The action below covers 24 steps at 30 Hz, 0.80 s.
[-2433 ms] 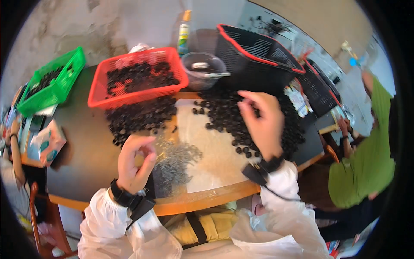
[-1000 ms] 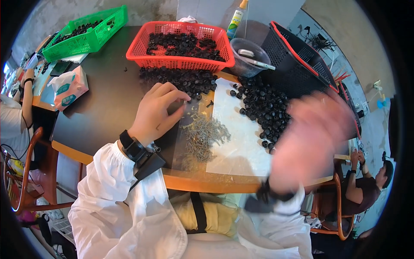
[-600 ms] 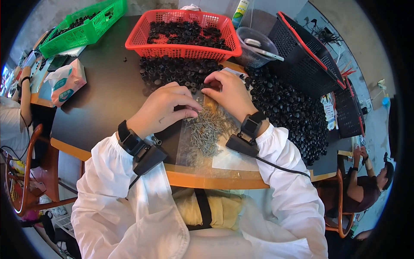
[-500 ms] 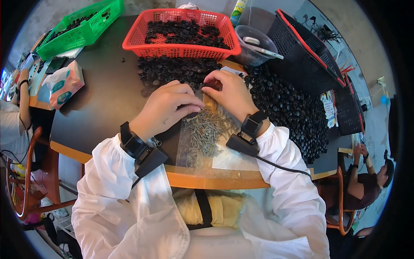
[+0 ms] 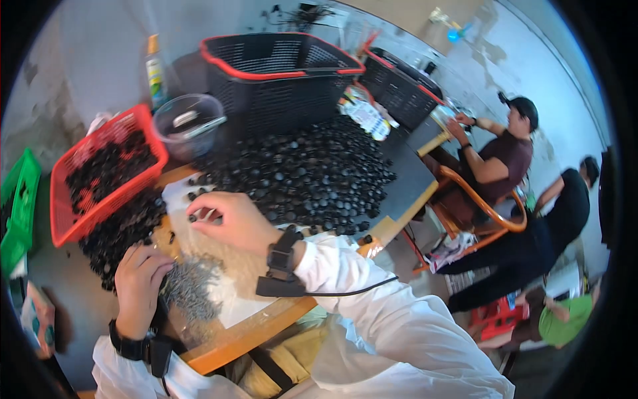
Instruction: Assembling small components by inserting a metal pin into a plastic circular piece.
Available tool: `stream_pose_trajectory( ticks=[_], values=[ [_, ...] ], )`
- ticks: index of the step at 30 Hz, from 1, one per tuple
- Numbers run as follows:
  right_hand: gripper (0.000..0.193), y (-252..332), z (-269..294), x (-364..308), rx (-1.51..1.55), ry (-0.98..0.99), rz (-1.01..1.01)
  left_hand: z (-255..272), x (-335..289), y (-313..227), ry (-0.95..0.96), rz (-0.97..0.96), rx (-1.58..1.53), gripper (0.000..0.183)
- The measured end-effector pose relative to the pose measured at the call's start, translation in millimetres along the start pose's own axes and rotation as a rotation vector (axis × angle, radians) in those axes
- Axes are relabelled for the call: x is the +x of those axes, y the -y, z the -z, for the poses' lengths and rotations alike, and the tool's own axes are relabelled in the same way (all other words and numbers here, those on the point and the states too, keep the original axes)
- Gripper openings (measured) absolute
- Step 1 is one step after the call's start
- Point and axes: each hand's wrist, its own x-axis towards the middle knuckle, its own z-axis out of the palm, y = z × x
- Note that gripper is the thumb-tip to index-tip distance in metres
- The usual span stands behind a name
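Observation:
My left hand (image 5: 138,282) is pinched at the edge of a heap of small grey metal screws (image 5: 193,289); whatever lies between its fingertips is too small to make out. Farther right, my right hand (image 5: 232,223) has its fingers curled, with a small black round cap (image 5: 193,218) at the fingertips. It hovers over a pale sheet (image 5: 236,299), beside a large pile of shiny black caps (image 5: 319,173). Beyond my left hand lies a second heap of black round pieces (image 5: 123,229).
A red basket (image 5: 113,207) of black parts stands at the left, a green basket (image 5: 25,199) past it. Behind are a clear tub (image 5: 174,143) and a black basket (image 5: 279,100). A tissue pack (image 5: 38,319) lies at far left. Other people sit and stand at the right.
My view has swung to the right. My hands, close together before, are farther apart; my right hand has moved from the black pieces beside my left hand to the large cap pile.

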Motion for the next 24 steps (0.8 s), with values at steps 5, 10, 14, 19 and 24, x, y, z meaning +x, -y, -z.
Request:
stream_pose_trajectory(
  ticks=[5,10,14,19,24],
  values=[
    [0.02,-1,-11,4,0.13,0.003,0.028,-4,1,-1,0.125,0.012,0.005,0.018],
    [0.024,12,-26,11,0.1,0.076,0.069,-4,1,1,0.158,0.043,-0.033,0.02],
    [0.024,9,-33,11,0.176,0.14,0.013,-3,1,-1,0.134,0.044,-0.092,0.019],
    [0.021,13,-29,3,0.182,0.145,0.047,-1,-5,8,0.152,0.138,-0.15,0.02],
    [0.021,8,-34,-3,0.082,0.218,0.213,0,-7,10,0.152,0.186,-0.113,0.02]
  ],
)
